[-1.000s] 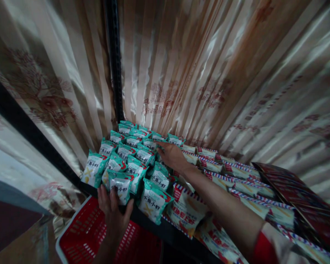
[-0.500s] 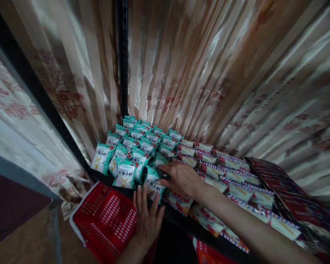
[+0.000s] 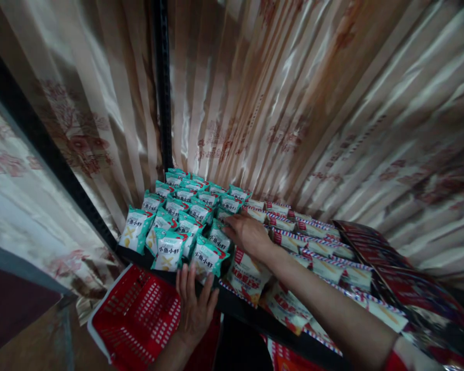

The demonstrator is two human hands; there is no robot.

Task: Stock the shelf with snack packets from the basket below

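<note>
My right hand [image 3: 249, 234] reaches across to the right side of a block of small teal-and-white snack bags [image 3: 170, 250]. Its bent fingers close at the upper right edge of one snack bag [image 3: 219, 237]; part of the grip is hidden. Just in front of that bag stands another teal snack bag [image 3: 206, 257], leaning back slightly. My left hand [image 3: 195, 304] is open, fingers spread, its fingertips at the shelf's front edge below the front bags. Nothing is held in it.
A red basket [image 3: 139, 314] with a white rim sits below the shelf's left end. Right of the teal bags lie rows of red-and-white packets [image 3: 247, 278] and dark packets [image 3: 382, 247]. Pleated curtains [image 3: 224, 103] and a black post [image 3: 162, 93] stand behind.
The view has shifted a little. My right hand has moved back from the frontmost bag to the one behind it, which now shows more fully. My left hand stays at the shelf edge.
</note>
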